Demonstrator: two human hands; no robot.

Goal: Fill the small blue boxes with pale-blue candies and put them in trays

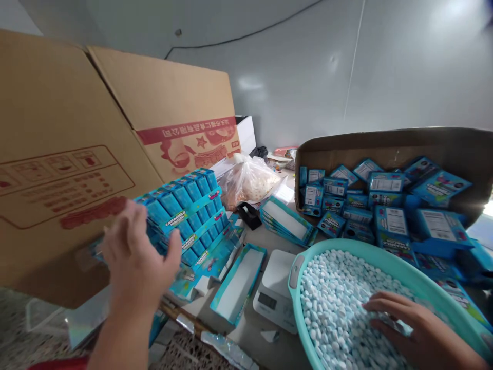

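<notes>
Candies (339,298), small and pale blue and white, are heaped loose in a turquoise basin (385,260) under the right hand (419,329), where spilling is presumably prevented by the raised wall. That hand is held low, palm down with the fingers bent, apparently so that the heap can be reached; whether any candies are gripped cannot be told. The left hand (140,252) is held raised and empty, fingers loosely spread, in front of small blue boxes (192,187); whether they are touched cannot be told. Beyond that hand, the boxes are stacked in tiers, their rows probably held straight by the trays' printed edges. Between the hands, a white scale (279,285) is set just beside the basin, probably for easy reach, with an empty tray (238,282) laid nearer the left hand. Ahead of the right hand, past the basin, more blue packs (387,185) are piled at angles in an open carton (396,139), seemingly tossed in rather than arranged, and confined by its sides.
</notes>
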